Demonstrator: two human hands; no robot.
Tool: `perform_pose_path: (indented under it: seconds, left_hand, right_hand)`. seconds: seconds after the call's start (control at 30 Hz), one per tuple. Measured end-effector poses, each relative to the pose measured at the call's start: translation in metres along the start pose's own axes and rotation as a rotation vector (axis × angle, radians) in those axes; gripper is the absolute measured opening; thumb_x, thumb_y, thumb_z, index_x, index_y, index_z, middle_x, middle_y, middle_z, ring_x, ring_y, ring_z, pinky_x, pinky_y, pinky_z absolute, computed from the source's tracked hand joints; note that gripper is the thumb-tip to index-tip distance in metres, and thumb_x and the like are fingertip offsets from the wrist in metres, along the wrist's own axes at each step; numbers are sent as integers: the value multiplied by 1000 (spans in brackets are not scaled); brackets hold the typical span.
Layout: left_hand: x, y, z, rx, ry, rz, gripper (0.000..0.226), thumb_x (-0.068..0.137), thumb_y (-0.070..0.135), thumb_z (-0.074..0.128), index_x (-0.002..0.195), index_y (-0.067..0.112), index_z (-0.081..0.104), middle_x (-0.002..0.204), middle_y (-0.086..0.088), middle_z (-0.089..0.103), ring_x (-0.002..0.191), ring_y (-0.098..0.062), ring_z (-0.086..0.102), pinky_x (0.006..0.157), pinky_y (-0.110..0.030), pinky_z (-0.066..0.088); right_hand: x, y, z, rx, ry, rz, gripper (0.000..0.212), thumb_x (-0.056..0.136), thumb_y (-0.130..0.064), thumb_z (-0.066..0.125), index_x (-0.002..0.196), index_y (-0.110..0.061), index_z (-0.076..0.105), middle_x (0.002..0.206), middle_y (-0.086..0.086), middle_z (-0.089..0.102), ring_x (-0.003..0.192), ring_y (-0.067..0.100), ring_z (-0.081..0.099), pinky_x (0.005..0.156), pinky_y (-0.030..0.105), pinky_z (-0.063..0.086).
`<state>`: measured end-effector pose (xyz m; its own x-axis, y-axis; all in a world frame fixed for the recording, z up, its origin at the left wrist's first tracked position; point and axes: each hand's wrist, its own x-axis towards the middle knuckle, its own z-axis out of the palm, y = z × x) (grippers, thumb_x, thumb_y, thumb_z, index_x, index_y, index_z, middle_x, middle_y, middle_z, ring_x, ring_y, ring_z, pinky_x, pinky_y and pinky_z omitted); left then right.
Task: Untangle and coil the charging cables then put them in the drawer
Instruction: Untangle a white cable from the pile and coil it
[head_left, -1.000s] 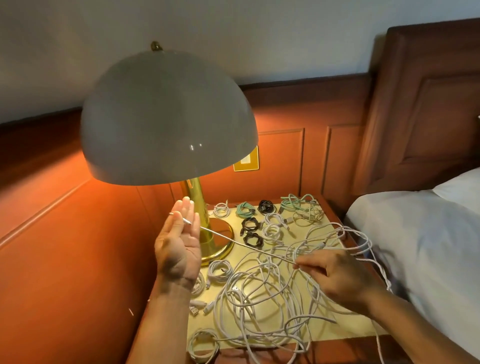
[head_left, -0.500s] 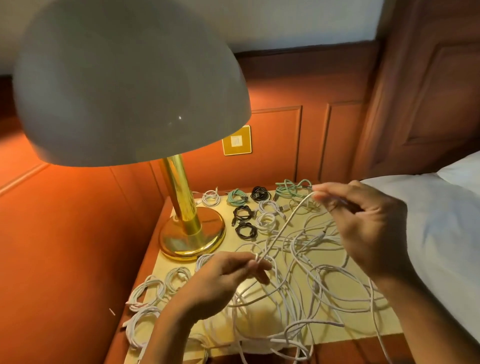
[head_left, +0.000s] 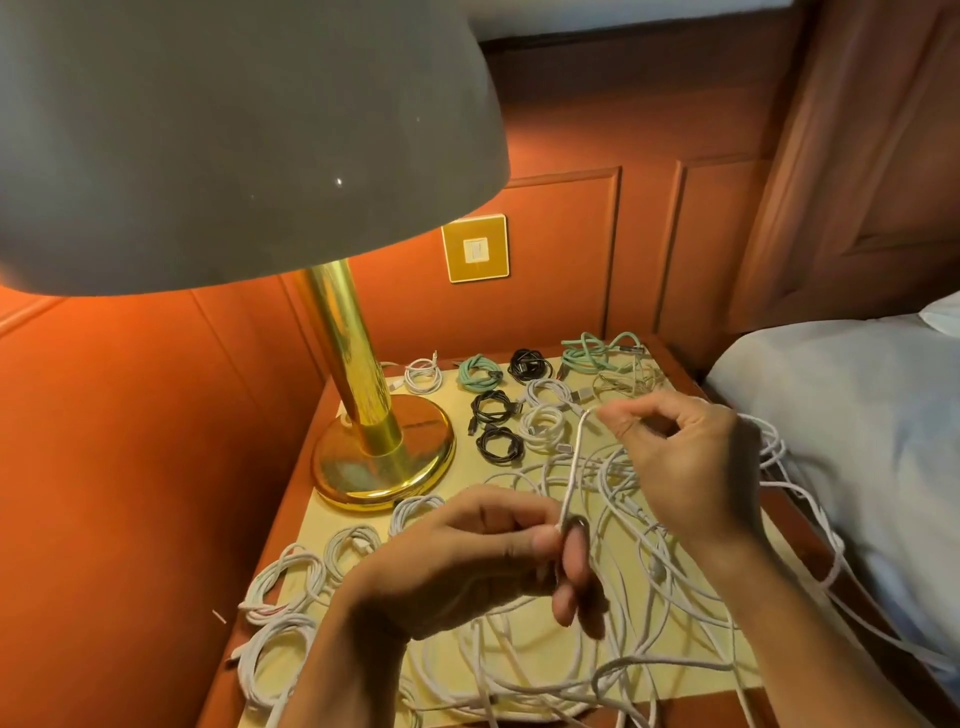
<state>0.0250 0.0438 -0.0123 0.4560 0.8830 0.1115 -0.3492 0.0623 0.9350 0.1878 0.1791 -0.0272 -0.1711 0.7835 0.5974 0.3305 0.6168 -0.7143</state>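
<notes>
A white charging cable (head_left: 574, 467) runs taut between my two hands above the nightstand. My left hand (head_left: 483, 561) pinches its lower end between thumb and fingers. My right hand (head_left: 680, 457) pinches the upper bend of the same cable. Under both hands lies a loose tangle of white cables (head_left: 639, 613) on the yellow mat (head_left: 717, 660). Coiled white cables (head_left: 291, 577) sit along the mat's left edge. Black coils (head_left: 493, 410) and green coils (head_left: 478, 371) lie at the back. No drawer is in view.
A brass lamp base (head_left: 384, 457) stands at the mat's back left, and its big grey shade (head_left: 234, 140) overhangs the left half of the view. The bed sheet (head_left: 852, 415) borders the nightstand on the right, with cables draped over that edge. Wood panelling (head_left: 566, 234) behind.
My left hand dropped from beside the lamp stem to the front of the mat. My right hand rose and drew the cable into a short upright span. The camera moved closer.
</notes>
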Motion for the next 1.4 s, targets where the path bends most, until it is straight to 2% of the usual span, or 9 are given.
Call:
perform_pose_path:
  seconds: [0.13, 0.33, 0.53, 0.83, 0.97, 1.07, 1.17, 1.23, 1.4]
  left_hand:
    - [6, -4, -10, -204, 86, 238, 29, 103, 4, 37, 114, -6, 62, 109, -23, 69, 115, -36, 65, 106, -45, 47]
    - [20, -3, -7, -276, 563, 463, 39, 104, 9, 38, 138, -1, 55, 140, -19, 61, 135, -30, 55, 113, -39, 44]
    - [16, 2, -15, -176, 844, 444, 37, 107, 7, 35, 139, 0, 53, 132, -13, 68, 127, -23, 63, 108, -36, 47]
    - [13, -6, -25, 145, 888, 263, 33, 105, 4, 43, 132, -2, 61, 122, -12, 73, 121, -24, 67, 112, -44, 46]
    - [14, -8, -21, 256, 827, 154, 32, 105, 2, 42, 129, 2, 64, 121, -8, 74, 120, -20, 67, 110, -38, 48]
    - [16, -10, -16, 417, 755, 9, 30, 104, 3, 46, 122, 8, 70, 117, -3, 76, 116, -17, 68, 108, -40, 48]
    - [17, -7, -8, 579, 628, -100, 31, 98, 10, 49, 109, 15, 77, 109, 0, 77, 110, -31, 66, 107, -56, 45]
    - [18, -5, -4, 592, 552, -148, 34, 100, 6, 44, 116, 9, 74, 113, -1, 76, 113, -22, 68, 110, -52, 44]
    - [14, -2, 1, 487, 450, -207, 40, 104, 0, 33, 123, -1, 68, 120, -10, 74, 120, -21, 67, 112, -43, 46]
  right_hand:
    - [-13, 13, 8, -179, -311, 81, 10, 88, -38, 75, 82, -30, 76, 68, -19, 65, 62, -4, 59, 49, 18, 41]
    - [-38, 3, 12, -229, -623, -29, 17, 92, -46, 68, 91, -31, 75, 81, -13, 72, 75, 5, 64, 69, 35, 55]
    - [-41, -9, -14, -83, -548, -177, 11, 94, -31, 69, 102, -29, 76, 91, -19, 71, 82, 1, 66, 69, 31, 59]
    - [-28, -24, -52, -133, -387, -275, 20, 86, -38, 68, 97, -24, 79, 88, -15, 73, 75, -2, 67, 67, 23, 59]
    - [-27, -25, -51, -83, -318, -403, 13, 94, -26, 73, 98, -16, 80, 83, -10, 70, 71, 0, 63, 63, 19, 53]
    - [-29, -26, -46, -75, -253, -517, 20, 94, -29, 67, 101, -14, 80, 80, -5, 67, 65, 7, 60, 55, 26, 53]
    - [-30, -26, -44, -38, -168, -541, 21, 94, -25, 67, 105, -12, 79, 81, 1, 69, 63, 15, 64, 49, 34, 54]
    - [-29, -25, -42, -42, -112, -530, 18, 93, -21, 71, 104, -11, 80, 83, 2, 71, 64, 16, 65, 50, 34, 54]
    - [-27, -20, -44, -65, -41, -469, 15, 86, -12, 82, 100, -10, 81, 86, 1, 74, 70, 3, 62, 63, 15, 50]
